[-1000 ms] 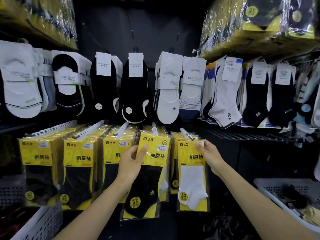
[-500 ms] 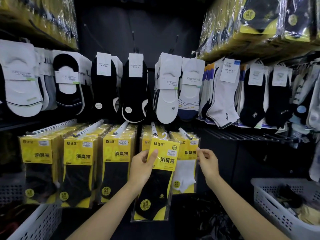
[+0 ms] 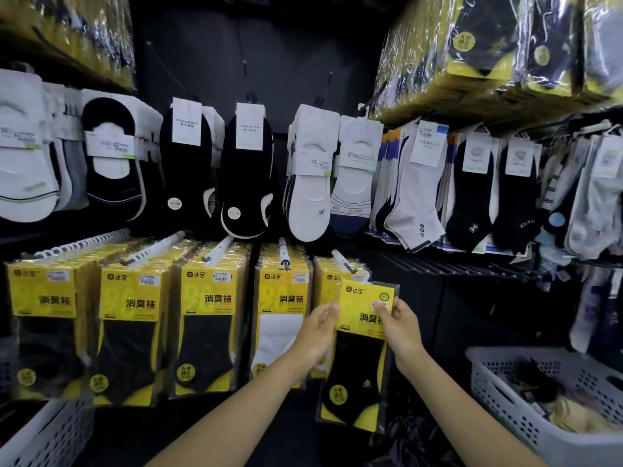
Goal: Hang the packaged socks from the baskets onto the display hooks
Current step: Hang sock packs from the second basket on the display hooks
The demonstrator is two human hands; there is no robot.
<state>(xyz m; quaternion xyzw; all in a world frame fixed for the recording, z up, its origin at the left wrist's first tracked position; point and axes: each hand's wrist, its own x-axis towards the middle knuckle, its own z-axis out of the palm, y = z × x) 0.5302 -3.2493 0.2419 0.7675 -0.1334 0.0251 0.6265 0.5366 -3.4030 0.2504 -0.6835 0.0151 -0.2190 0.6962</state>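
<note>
A yellow sock package point(image 3: 362, 348) with a black sock inside hangs free in both hands, just below the rightmost white display hook point(image 3: 342, 261). My left hand point(image 3: 317, 333) grips its left edge and my right hand point(image 3: 397, 326) pinches the top right of its yellow card. Behind it, more yellow packages hang on that hook point(image 3: 328, 281). The hook to its left point(image 3: 283, 254) carries packages with a white sock in front point(image 3: 281, 318). Three further hooks on the left hold rows of black-sock packages point(image 3: 205, 318).
A white perforated basket point(image 3: 505, 412) with dark and yellow packages stands at the lower right. Another white basket point(image 3: 47, 433) shows at the lower left. Loose socks on cards hang in the row above point(image 3: 310, 173), and wrapped yellow bundles point(image 3: 488, 52) sit overhead.
The black-sock package has moved right from in front of the fourth hook to below the rightmost one. My right hand has left the white-sock package and now grips the black-sock package.
</note>
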